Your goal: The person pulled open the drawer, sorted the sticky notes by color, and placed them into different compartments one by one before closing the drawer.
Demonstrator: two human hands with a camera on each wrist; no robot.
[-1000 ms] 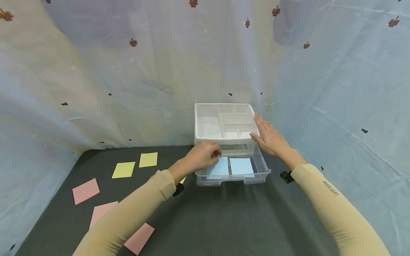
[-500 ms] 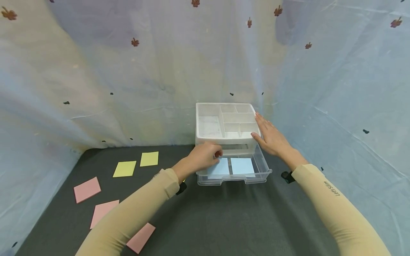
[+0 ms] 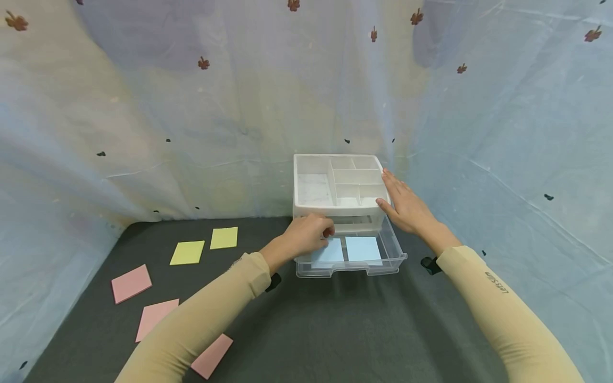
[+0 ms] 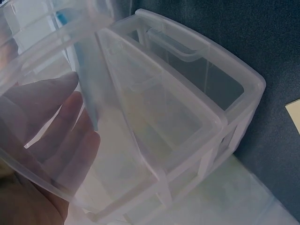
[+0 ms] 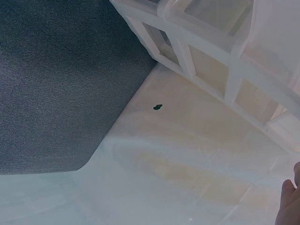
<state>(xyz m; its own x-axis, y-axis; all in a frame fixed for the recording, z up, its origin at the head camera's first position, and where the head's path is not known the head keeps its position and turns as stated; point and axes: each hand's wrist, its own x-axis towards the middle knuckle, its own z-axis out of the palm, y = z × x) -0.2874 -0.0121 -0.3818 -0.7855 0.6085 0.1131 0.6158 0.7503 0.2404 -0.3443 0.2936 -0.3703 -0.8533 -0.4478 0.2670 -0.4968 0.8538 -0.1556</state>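
In the head view my left hand (image 3: 308, 234) reaches into the pulled-out clear drawer (image 3: 348, 270). Its thumb and loosely bent fingertips are right at the left blue sticky note pad (image 3: 328, 252). Through the clear plastic in the left wrist view, the fingertips sit along one side of that blue pad (image 4: 86, 79), with a gap between thumb and fingers. A second blue pad (image 3: 364, 250) lies beside it in the drawer. My right hand (image 3: 408, 210), fingers extended, rests against the right side of the white organizer (image 3: 313, 189); its fingertips (image 5: 287, 192) barely enter the right wrist view.
Two yellow sticky note pads (image 3: 224, 238) and three pink pads (image 3: 131, 284) lie left on the dark tabletop (image 3: 359, 330). My left sleeve partly covers some pink ones. The organizer's top has several compartments. A patterned curtain (image 3: 239, 106) hangs behind and to the right.
The left blue pad's far edge has dropped slightly and the pad lies flatter in the drawer. My left hand has shifted slightly right. The right hand stays on the organizer.
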